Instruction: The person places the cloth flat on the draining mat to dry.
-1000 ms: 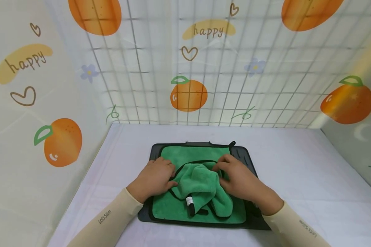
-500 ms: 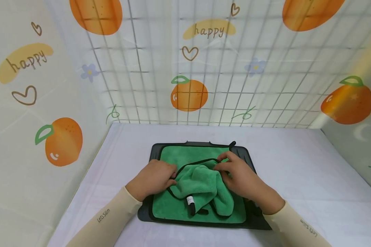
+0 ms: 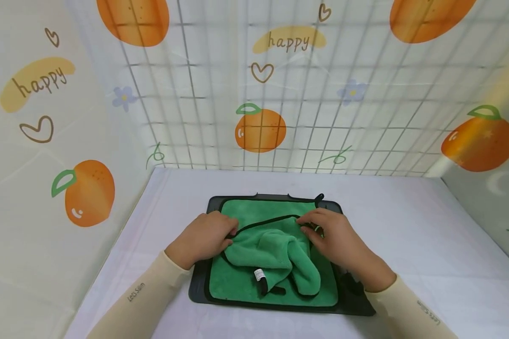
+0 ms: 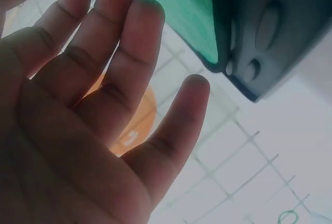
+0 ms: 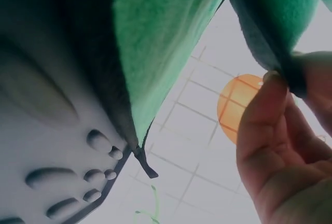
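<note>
We look down on a pale lavender-white table (image 3: 407,226) with a faintly creased surface. Directly on it we see a dark grey rectangular board (image 3: 199,287) with rounded corners and raised oval bumps on its margin. It lies flat near the middle of the table's width, long sides running left to right, set in from the far edge.

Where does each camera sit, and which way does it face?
Head: on the head, looking forward and down at the crumpled green cloth, flat green cloth and dark board; left hand, right hand and cream sleeves show.
Left wrist: on that wrist, looking past palm and fingers at the dark board and grid-printed backdrop.
Right wrist: on that wrist, facing right-hand fingers that pinch the crumpled green cloth.
Shared: head and right wrist both show the flat green cloth's corner loop.
</note>
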The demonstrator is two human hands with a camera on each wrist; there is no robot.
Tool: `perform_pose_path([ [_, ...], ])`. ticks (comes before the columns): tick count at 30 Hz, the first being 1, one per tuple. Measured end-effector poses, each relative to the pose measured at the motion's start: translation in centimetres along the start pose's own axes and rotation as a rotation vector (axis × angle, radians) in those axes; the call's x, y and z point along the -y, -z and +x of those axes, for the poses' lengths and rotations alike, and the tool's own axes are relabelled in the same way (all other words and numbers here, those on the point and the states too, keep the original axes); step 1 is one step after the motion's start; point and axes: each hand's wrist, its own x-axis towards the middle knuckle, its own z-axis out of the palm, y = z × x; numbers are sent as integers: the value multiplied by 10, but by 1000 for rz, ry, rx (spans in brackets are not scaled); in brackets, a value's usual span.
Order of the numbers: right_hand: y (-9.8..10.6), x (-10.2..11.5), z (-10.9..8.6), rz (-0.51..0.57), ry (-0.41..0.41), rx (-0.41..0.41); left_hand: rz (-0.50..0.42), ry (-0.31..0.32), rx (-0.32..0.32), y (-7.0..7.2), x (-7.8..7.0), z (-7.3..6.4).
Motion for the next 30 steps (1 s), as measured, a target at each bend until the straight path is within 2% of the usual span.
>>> perform_pose_path([
  [10,1,-5,-1,-16,-9,20,-5,0,-26,2,8,-3],
  [17,3,-10,-1,-61,21,-51,-26,16,-69,-2,14,-1],
  [24,5,-16,-1,-137,-7,-65,65,25,-83,-4,17,-2],
  [30,5,-19,-2,-150,-37,-104,95,56,-119,-2,17,-3],
])
